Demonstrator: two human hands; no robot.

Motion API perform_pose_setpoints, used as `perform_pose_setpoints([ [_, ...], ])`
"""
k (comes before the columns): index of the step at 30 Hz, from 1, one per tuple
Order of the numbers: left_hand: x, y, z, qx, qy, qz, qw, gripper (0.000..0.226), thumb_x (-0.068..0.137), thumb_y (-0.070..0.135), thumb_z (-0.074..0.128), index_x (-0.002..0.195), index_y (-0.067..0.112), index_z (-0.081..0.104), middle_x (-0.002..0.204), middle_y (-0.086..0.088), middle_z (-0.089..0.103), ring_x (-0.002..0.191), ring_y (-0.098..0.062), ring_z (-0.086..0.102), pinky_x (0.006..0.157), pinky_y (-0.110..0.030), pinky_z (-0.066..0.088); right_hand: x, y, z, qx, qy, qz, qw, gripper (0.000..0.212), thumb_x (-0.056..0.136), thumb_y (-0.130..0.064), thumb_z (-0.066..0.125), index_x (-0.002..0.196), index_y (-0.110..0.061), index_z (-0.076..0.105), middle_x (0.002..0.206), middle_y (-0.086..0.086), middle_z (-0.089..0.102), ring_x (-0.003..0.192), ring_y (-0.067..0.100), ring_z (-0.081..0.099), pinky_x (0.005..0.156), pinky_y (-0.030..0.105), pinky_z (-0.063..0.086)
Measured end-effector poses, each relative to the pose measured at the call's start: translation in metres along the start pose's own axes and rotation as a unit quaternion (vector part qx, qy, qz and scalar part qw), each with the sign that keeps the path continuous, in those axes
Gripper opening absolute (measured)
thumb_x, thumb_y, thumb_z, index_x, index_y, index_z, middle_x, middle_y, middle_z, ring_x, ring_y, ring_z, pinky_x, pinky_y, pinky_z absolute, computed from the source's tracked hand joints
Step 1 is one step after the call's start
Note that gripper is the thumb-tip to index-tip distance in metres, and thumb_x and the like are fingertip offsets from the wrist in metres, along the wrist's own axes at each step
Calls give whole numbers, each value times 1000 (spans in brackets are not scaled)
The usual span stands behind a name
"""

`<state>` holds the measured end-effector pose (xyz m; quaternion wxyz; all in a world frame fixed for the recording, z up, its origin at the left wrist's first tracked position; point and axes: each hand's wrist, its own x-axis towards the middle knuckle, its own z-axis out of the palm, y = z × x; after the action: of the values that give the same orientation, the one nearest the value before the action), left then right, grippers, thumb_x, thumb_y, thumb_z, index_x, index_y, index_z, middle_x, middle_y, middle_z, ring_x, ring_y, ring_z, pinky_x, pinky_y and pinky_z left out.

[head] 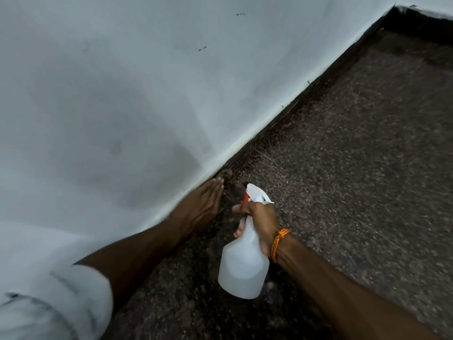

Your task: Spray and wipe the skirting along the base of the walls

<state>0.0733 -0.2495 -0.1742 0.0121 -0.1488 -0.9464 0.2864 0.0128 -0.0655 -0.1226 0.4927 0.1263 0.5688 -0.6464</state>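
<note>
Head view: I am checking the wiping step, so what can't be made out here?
Head view: any cloth under the left hand; its back hides the palm, which lies against the dark skirting strip.
Head view: the liquid level in the translucent white plastic spray bottle; the plastic is too cloudy.
Head view: the bottle's neck; the right hand wraps it.

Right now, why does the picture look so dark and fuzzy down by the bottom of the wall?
Head view: dim light leaves the dark speckled skirting in shadow; head view: the left hand flat against it looks smeared, likely motion blur; head view: the white plastic spray bottle gripped by the right hand is sharper, without glare.
</note>
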Motion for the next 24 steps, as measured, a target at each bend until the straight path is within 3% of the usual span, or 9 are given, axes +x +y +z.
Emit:
perform_pose_setpoints([
  [4,55,-10,-9,57,-21,-14,998,58,95,12,14,143,-9,40,149,-28,39,141,-37,37,120,-45,16,13,-11,-8,7,24,-11,1000,31,88,-5,54,112,13,61,47,15,46,39,25,45,47,29,46],
  [8,30,-4,-6,3,-26,2,1000,58,95,2,12,128,-11,59,134,-30,55,128,-39,53,115,-46,30,23,-33,-12,28,40,-36,998,32,86,-3,53,111,16,61,47,15,46,39,25,44,46,29,46],
  [12,-10,4,8,10,-43,-6,999,59,98,-1,8,125,-15,58,130,-34,56,124,-42,56,113,-47,35,35,-53,-21,31,45,-56,997,29,86,-3,53,107,15,62,44,15,47,38,25,44,46,29,45],
  [15,40,-3,2,15,0,-12,1000,54,96,4,15,135,-14,48,140,-33,48,133,-41,48,118,-46,25,42,-58,-26,28,40,-51,998,25,85,-4,52,102,11,62,46,15,46,40,25,43,47,30,44],
  [18,89,-8,-2,24,-34,-31,999,62,93,7,6,142,-13,38,149,-30,37,142,-38,36,120,-47,11,47,-67,-33,34,40,-40,998,29,82,-3,54,105,12,62,46,14,46,39,25,44,48,31,44],
  [22,71,-9,-9,7,-65,7,998,52,92,3,24,123,-10,64,130,-28,59,124,-37,58,111,-43,38,51,-73,-46,46,28,-12,999,32,83,-2,56,114,5,60,47,15,46,38,23,42,45,29,44],
  [24,50,-10,-14,8,-107,31,994,58,97,-4,13,117,-11,67,125,-29,62,117,-37,63,106,-43,46,49,-81,-56,33,17,-1,999,37,84,-2,57,121,-1,57,46,15,47,36,23,43,43,29,45],
])
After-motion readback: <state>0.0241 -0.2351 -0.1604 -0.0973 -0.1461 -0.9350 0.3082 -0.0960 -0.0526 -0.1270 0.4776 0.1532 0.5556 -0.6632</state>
